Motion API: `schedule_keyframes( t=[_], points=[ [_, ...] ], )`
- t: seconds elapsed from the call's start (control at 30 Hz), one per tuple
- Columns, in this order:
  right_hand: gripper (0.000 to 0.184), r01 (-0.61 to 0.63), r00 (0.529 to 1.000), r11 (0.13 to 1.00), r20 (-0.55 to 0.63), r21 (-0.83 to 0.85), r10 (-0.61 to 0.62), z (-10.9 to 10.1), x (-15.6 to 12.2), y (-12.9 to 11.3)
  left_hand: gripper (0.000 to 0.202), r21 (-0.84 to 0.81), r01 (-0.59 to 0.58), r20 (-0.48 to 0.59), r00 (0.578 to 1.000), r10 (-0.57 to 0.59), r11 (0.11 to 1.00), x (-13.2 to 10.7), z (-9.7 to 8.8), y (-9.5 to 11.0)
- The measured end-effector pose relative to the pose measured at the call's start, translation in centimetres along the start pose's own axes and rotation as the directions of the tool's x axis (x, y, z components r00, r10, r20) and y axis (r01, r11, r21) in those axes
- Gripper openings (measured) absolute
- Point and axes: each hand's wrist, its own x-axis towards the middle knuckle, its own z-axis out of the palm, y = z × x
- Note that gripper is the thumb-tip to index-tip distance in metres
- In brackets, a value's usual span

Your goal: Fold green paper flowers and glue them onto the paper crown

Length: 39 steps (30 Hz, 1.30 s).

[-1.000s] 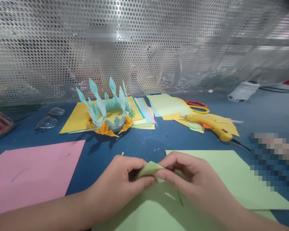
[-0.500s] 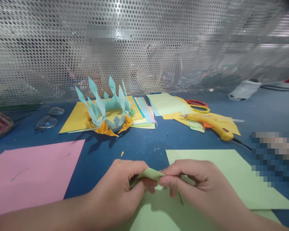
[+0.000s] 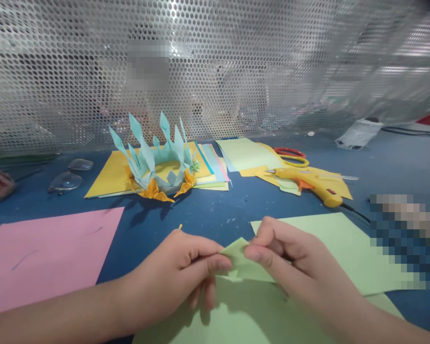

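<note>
Between my hands is a small folded piece of light green paper [image 3: 239,258], with one corner pointing up. My left hand [image 3: 179,274] pinches its left side between thumb and forefinger, the other fingers curled below. At the right side, my right hand [image 3: 300,267] grips the piece with thumb and fingertips; part of the paper is hidden behind that hand. Beneath both hands lies a larger green sheet [image 3: 243,320], shaded by them. Another green sheet [image 3: 358,253] extends to the right on the blue table.
A pale blue paper crown [image 3: 148,165] with orange folded pieces stands on stacked coloured paper [image 3: 102,177]. To its right are a yellow glue gun [image 3: 318,184] and scissors [image 3: 289,157]. Glasses [image 3: 66,180] and a pink sheet [image 3: 53,253] lie left. A perforated metal screen [image 3: 215,71] rises behind.
The folded green paper has turned so a flat face and raised corner show. My right hand has lifted slightly, and the green sheet underneath has shifted.
</note>
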Motion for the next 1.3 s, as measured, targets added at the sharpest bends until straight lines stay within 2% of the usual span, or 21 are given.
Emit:
schedule_keyframes(
  t=[0.1, 0.2, 0.23, 0.3, 0.37, 0.43, 0.5, 0.57, 0.67, 0.77, 0.87, 0.97, 1.07, 1.17, 1.3],
  points=[
    [0.033, -0.053, 0.998, 0.990, 0.034, 0.128, 0.049, 0.1, 0.1, -0.4, 0.038, 0.055, 0.035, -0.022, 0.999, -0.034, 0.998, -0.2, -0.1, 0.4],
    [0.035, -0.055, 0.998, 0.988, 0.044, 0.147, 0.049, 0.2, 0.0, -0.6, 0.037, 0.133, 0.031, -0.036, 0.999, -0.026, 0.991, -0.3, -0.4, 0.7],
    [0.036, -0.048, 0.998, 0.990, 0.051, 0.133, 0.041, 0.3, 0.0, -0.6, 0.037, 0.179, -0.001, -0.030, 1.000, 0.007, 0.984, -0.3, -0.5, 0.7],
    [0.035, -0.033, 0.997, 0.996, 0.079, 0.089, 0.026, 0.4, -0.2, -0.5, 0.039, 0.327, -0.127, -0.026, 0.989, 0.143, 0.936, -0.3, -0.7, 0.8],
    [0.033, -0.024, 0.992, 0.998, 0.126, 0.053, 0.018, 0.6, -0.4, -0.2, 0.043, 0.468, -0.262, -0.015, 0.953, 0.304, 0.844, -0.4, -0.7, 1.0],
    [0.026, -0.015, 0.988, 0.999, 0.152, 0.034, 0.009, 0.7, -0.7, 0.0, 0.043, 0.494, -0.298, -0.025, 0.934, 0.357, 0.816, -0.4, -0.5, 1.1],
    [0.013, 0.053, 0.991, 0.999, 0.120, -0.008, -0.052, 0.5, -0.8, 0.1, 0.040, 0.367, -0.229, -0.051, 0.963, 0.265, 0.902, -0.5, -0.3, 1.1],
    [0.007, 0.199, 0.980, 0.975, 0.053, -0.103, -0.194, 0.3, -0.7, 0.1, 0.038, 0.127, -0.103, -0.075, 0.991, 0.113, 0.987, -0.4, -0.2, 1.0],
    [0.017, 0.416, 0.905, 0.870, 0.032, -0.266, -0.423, 0.0, -0.4, 0.0, 0.036, -0.170, 0.026, -0.078, 0.996, -0.040, 0.985, -0.3, -0.1, 0.6],
    [0.031, 0.502, 0.855, 0.794, 0.054, -0.343, -0.517, 0.1, -0.3, 0.1, 0.040, -0.304, 0.117, -0.069, 0.987, -0.144, 0.945, -0.1, -0.2, 0.3],
    [0.038, 0.489, 0.863, 0.781, 0.081, -0.389, -0.499, 0.2, -0.4, 0.8, 0.041, -0.376, 0.153, -0.059, 0.980, -0.188, 0.914, 0.1, -0.3, 0.1],
    [0.037, 0.487, 0.861, 0.767, 0.079, -0.418, -0.503, 0.1, -0.4, 1.2, 0.035, -0.376, 0.116, -0.052, 0.988, -0.145, 0.919, 0.4, -0.4, -0.1],
    [0.036, 0.510, 0.843, 0.751, 0.074, -0.420, -0.532, -0.2, -0.4, 1.0, 0.035, -0.377, 0.080, -0.063, 0.992, -0.112, 0.923, 0.7, -0.6, -0.1],
    [0.043, 0.560, 0.817, 0.729, 0.119, -0.394, -0.564, -0.5, -0.6, 0.4, 0.036, -0.405, 0.055, -0.096, 0.990, -0.103, 0.913, 0.8, -0.9, 0.0],
    [0.048, 0.609, 0.786, 0.700, 0.164, -0.374, -0.596, -0.7, -0.7, 0.3, 0.032, -0.395, 0.099, -0.061, 0.989, -0.133, 0.913, 0.7, -1.0, 0.2]
  ],
)
